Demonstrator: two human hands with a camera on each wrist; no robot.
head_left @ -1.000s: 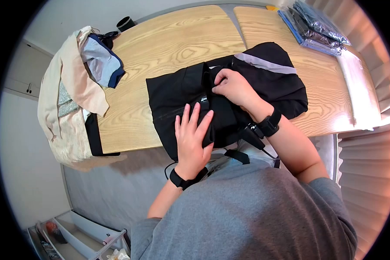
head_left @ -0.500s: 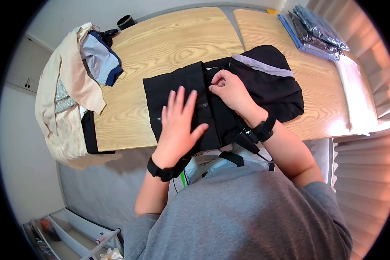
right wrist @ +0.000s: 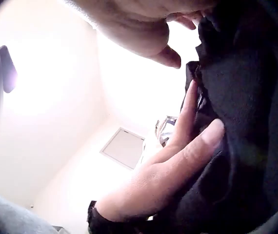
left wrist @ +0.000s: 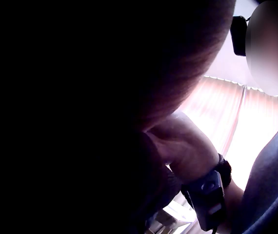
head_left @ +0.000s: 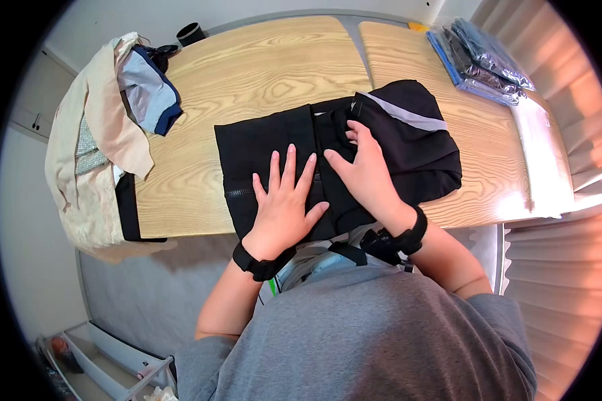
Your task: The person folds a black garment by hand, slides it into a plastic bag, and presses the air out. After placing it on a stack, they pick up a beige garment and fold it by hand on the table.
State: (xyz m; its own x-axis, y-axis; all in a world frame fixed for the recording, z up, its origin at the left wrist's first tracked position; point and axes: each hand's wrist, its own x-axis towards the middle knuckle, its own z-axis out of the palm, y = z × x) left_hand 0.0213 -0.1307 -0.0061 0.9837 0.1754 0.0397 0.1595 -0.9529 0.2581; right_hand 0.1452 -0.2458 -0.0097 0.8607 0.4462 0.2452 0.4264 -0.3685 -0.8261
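A black garment (head_left: 267, 137) with a light grey stripe lies partly folded at the table's front edge. Spread fingers of my left hand (head_left: 282, 212) rest flat on its folded left part, beside a zip. My right hand (head_left: 369, 175) is over the middle of the garment, thumb and fingers apart, the fingers loosely bent. In the right wrist view, the left hand (right wrist: 161, 178) lies against the black cloth (right wrist: 246, 97), and the right hand (right wrist: 134, 29) is above it with its thumb apart. The left wrist view is mostly dark, showing the right hand (left wrist: 185, 146) and its wrist strap.
Light clothes (head_left: 110, 127) are heaped over the table's left end. Packaged garments (head_left: 481, 60) in clear plastic are stacked at the back right, with a clear plastic sheet (head_left: 542, 154) in front. A black cylinder (head_left: 190, 33) stands at the back left. A divided bin (head_left: 107, 354) is at the lower left.
The left hand has moved off the garment's middle onto its left part, which now lies flatter. The right hand's pinched fingers have parted, and the hand is slightly lower.
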